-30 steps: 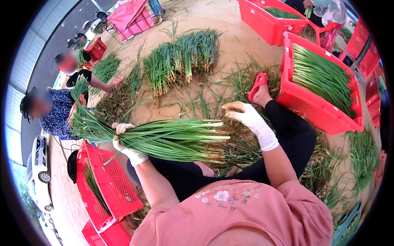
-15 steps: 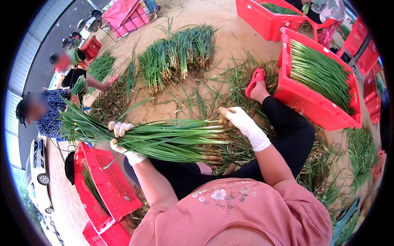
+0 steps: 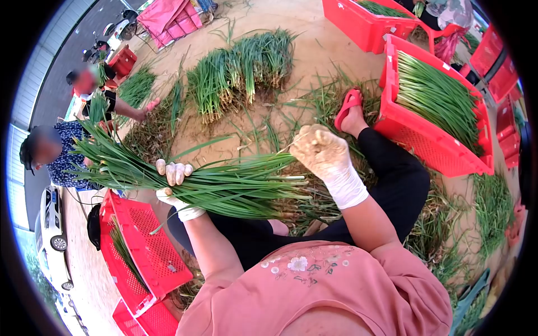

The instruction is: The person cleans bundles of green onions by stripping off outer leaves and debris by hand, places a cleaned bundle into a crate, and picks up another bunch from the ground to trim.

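A thick bunch of green onions [image 3: 235, 187] lies sideways across my lap, its leafy tops to the left and its pale root ends to the right. My left hand [image 3: 175, 182], in a white glove, is wrapped round the bunch at its leafy part. At the root end is my right hand [image 3: 320, 151], in a soil-stained white glove with the fingers curled closed. The tip of one upper stalk meets those fingers; what they pinch is hidden. Loose leaves and trimmings [image 3: 319, 196] lie on the ground below the roots.
Ahead stands a row of green onion bundles [image 3: 241, 70]. A red crate [image 3: 437, 140] of green onions is at the right, another red crate [image 3: 148, 241] at the left. A person in a patterned blue top [image 3: 64, 151] sits at the left. Scattered leaves [image 3: 151, 123] cover the ground.
My right hand has risen slightly and turned, now showing its curled fingers near the upper stalks. The left hand, still round the bunch, has shifted slightly right.
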### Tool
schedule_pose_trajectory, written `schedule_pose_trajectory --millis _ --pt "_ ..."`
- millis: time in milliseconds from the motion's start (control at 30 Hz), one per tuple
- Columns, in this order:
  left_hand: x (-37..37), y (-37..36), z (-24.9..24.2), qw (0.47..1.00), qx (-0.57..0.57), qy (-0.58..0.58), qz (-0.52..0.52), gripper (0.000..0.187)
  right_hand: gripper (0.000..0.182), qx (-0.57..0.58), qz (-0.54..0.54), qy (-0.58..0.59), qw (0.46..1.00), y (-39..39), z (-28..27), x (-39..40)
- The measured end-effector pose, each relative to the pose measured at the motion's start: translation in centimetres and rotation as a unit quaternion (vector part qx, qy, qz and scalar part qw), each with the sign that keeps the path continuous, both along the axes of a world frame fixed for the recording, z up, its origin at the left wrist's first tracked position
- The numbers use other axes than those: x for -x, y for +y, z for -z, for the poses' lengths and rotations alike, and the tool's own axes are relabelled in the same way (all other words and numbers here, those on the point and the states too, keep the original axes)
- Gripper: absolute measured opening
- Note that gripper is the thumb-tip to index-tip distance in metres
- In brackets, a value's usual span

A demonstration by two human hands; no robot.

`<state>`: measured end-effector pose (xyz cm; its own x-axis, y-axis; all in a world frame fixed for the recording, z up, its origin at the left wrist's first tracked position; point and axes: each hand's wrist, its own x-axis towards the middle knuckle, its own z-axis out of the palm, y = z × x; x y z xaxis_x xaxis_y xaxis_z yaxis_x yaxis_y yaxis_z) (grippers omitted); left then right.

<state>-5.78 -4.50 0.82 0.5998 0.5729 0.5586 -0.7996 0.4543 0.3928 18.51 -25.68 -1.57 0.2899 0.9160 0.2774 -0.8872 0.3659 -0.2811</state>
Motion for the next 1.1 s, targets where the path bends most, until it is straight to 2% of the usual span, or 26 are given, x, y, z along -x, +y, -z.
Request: schedule_pose_trajectory --millis 67,200,267,300,333,367,400,433,467,533,600,733,800,833,867,933,1000,1033,1067,1100 --pt "0.1 0.1 0.2 1.000 -0.010 0.020 -0.001 0.039 0.019 0.022 0.092 0.013 0.995 -1.9 -3.0 -0.9" --pt "0.7 0.3 0.0 0.999 -0.015 0.026 -0.025 0.039 0.024 -0.192 0.208 0.001 0.959 -6.5 -4.5 -6.1" --pt "1.3 0.4 -0.1 0.999 -0.005 0.017 -0.040 0.039 0.015 -0.186 0.227 -0.020 0.956 -9.2 -2.3 -8.9" --pt "1.5 0.6 0.0 0.998 0.003 0.015 -0.056 0.039 0.005 -0.038 0.260 -0.024 0.965 -9.7 -1.0 -8.7" --pt "1.8 0.8 0.0 0.997 0.011 0.012 -0.071 0.039 0.017 0.318 0.315 -0.181 0.876 -9.2 -1.1 -7.4" --pt "1.9 0.9 0.1 0.997 0.018 0.007 -0.077 0.039 0.032 0.488 0.222 -0.501 0.679 -9.7 3.7 -8.9" --pt "1.8 0.8 -0.3 0.997 0.013 0.000 -0.075 0.039 0.033 0.567 0.186 -0.676 0.432 -8.9 3.8 -6.5" --pt "1.8 0.8 -0.3 0.997 0.021 -0.007 -0.079 0.039 0.033 0.505 0.161 -0.695 0.486 -8.0 5.6 -5.1" --pt "1.8 0.7 -0.3 0.996 0.029 -0.014 -0.083 0.039 0.036 0.457 0.072 -0.558 0.688 -6.9 5.0 -2.8" --pt "1.8 0.7 -0.3 0.996 0.026 -0.016 -0.083 0.039 0.047 0.392 0.023 -0.406 0.825 -4.5 6.0 0.7" --pt "1.7 0.8 -0.6 0.996 0.020 -0.020 -0.081 0.039 0.048 0.393 0.009 -0.343 0.853 -2.6 5.7 2.5" --pt "1.6 0.1 -0.9 0.994 0.045 -0.028 -0.092 0.039 0.034 0.408 0.062 -0.309 0.857 -0.7 8.5 3.5" --pt "1.6 -0.3 -0.9 0.992 0.067 -0.014 -0.105 0.040 0.024 0.428 0.065 -0.127 0.893 -1.0 8.6 3.0" --pt "1.5 -0.4 -0.8 0.992 0.056 -0.010 -0.113 0.040 0.020 0.473 0.132 -0.113 0.864 -0.6 8.6 3.4" --pt "1.5 -0.4 -0.8 0.992 0.056 -0.011 -0.114 0.040 0.022 0.509 0.153 -0.193 0.825 -0.8 9.7 2.7" --pt "1.7 -0.2 -0.8 0.989 0.066 -0.001 -0.132 0.039 0.026 0.552 0.165 -0.138 0.806 -2.5 11.4 0.4" --pt "2.3 0.3 -0.8 0.988 0.066 -0.006 -0.137 0.037 0.031 0.541 0.138 -0.164 0.813 -4.8 14.1 -1.9" --pt "2.5 0.7 -0.8 0.987 0.061 -0.009 -0.151 0.037 0.035 0.544 0.074 -0.210 0.809 -5.9 12.5 -2.1" --pt "2.7 0.9 -0.7 0.985 0.057 -0.011 -0.164 0.037 0.035 0.544 0.073 -0.212 0.808 -6.0 11.1 -1.5" --pt "2.9 0.8 -0.4 0.984 0.060 -0.013 -0.167 0.037 0.040 0.505 0.094 -0.332 0.791 -5.3 9.8 -0.3"
